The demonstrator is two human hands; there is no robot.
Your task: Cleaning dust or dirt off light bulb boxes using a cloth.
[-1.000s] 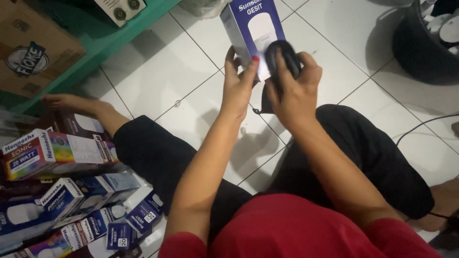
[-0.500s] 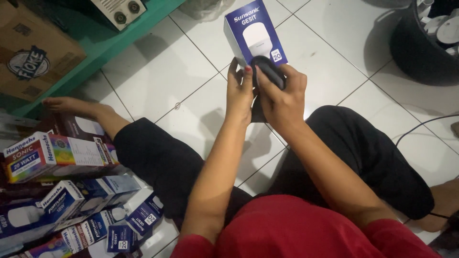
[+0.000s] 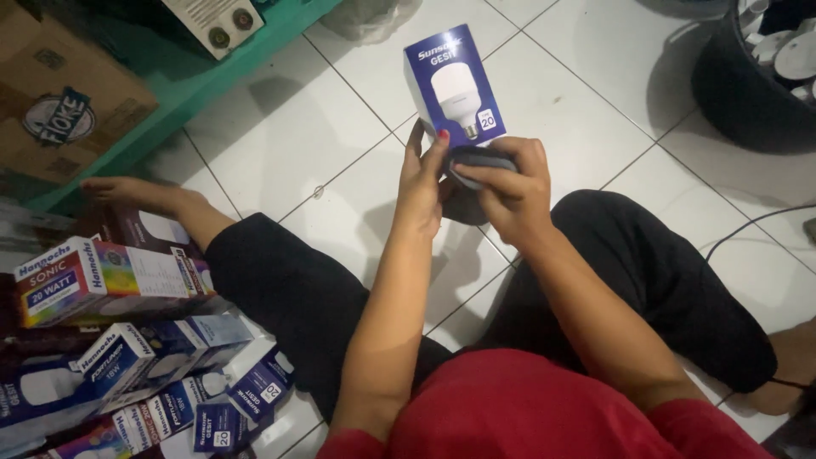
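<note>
Both forearms reach forward, raised; left hand (image 3: 422, 183) fingers upright; right hand (image 3: 508, 189) curled in a closed grip.

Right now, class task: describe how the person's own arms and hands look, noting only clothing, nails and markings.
Both forearms are bare; no watch, ring or glove shows. The left hand has a red-painted nail. The right hand shows no polish from here. Red short sleeves end near the elbows.

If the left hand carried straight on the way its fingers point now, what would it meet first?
The left hand points up and away, its fingers already on the blue bulb box, so the box comes first. Past it there seems to be only white floor tile, though depth is hard to judge.
</note>
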